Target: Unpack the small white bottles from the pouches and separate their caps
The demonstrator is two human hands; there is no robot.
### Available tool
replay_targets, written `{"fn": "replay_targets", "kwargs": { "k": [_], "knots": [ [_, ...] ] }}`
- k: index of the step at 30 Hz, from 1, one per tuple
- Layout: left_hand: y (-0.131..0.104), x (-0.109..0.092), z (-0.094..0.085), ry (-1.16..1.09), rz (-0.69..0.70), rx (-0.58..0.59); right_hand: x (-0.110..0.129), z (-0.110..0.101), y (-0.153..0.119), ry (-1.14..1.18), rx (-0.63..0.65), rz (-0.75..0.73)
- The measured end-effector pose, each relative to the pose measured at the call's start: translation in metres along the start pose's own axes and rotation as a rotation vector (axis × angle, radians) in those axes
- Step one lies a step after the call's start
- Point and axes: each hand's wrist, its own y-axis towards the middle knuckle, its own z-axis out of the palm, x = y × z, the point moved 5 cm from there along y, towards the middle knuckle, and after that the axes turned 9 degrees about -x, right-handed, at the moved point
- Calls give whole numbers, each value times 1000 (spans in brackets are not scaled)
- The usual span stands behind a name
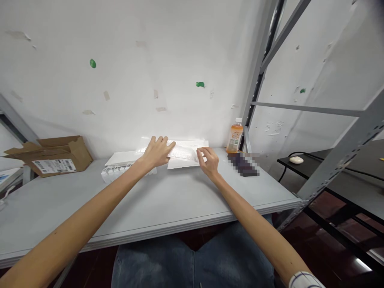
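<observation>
Clear plastic packet (183,152) lies at the far side of our table (168,200), up at twelve o'clock against the wall, on top of white padded envelopes (186,160). We press our left hand (157,152) flat on its left end, fingers spread and open, gripping nothing. Our right hand (208,160) sits at the packet's right end, thumb and forefinger nearly closed in a pinch at its edge (whether they truly have it, we cannot tell). At nine o'clock of the left hand, a row of small white bottles (115,173) lies beside the envelopes. Farther out at nine, an open cardboard box (52,156) rests on the table. At three o'clock stands an orange drink bottle (235,137), with a dark blurred object (243,164) just in front.
</observation>
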Motion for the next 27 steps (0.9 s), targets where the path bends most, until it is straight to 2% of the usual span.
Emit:
{"fn": "replay_targets", "kwargs": {
  "k": [2, 5, 9, 14, 18, 22, 27],
  "knots": [
    [0, -4, -3, 6, 30, -8, -14, 3, 0, 76, 30, 223],
    [2, -13, -8, 13, 72, -24, -30, 14, -5, 270, 160, 532],
    [6, -30, -19, 24, 129, -69, -38, 23, -11, 430, 240, 785],
    [10, -48, -32, 210, 197, -93, -46, 24, -15, 423, 208, 989],
    [10, -55, -36, 101, 214, -129, -48, 26, -19, 490, 269, 1127],
    [14, -54, -40, 62, 232, -132, -47, 30, -21, 528, 313, 1182],
    [24, -44, -45, 80, 227, -70, -51, 29, -23, 507, 272, 1216]
  ]
}}
